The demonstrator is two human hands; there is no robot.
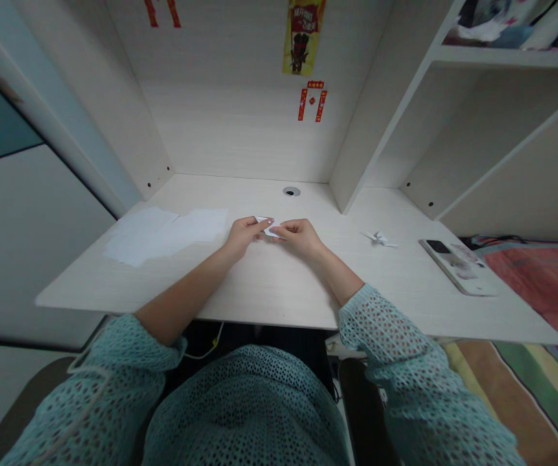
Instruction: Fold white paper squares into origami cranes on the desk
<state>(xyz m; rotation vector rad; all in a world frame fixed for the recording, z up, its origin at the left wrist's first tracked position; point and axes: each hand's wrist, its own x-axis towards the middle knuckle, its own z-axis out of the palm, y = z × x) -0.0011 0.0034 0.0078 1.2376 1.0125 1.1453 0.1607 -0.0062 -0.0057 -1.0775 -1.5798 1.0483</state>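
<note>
A small folded piece of white paper (272, 231) is held between my two hands, just above the middle of the desk. My left hand (245, 234) pinches its left end, with the thumb on top. From the other side, my right hand (299, 235) grips its right end between thumb and fingers. My fingers cover much of the paper, so its full shape is hidden. Away to the right of my right hand, a small folded white paper figure (379, 239) lies on the desk.
White paper sheets (162, 233) lie on the desk's left side. A phone (458, 266) rests near the right edge of the white desk (269, 298). A round cable hole (291, 191) sits at the back, and an upright panel (371, 110) divides the shelf unit.
</note>
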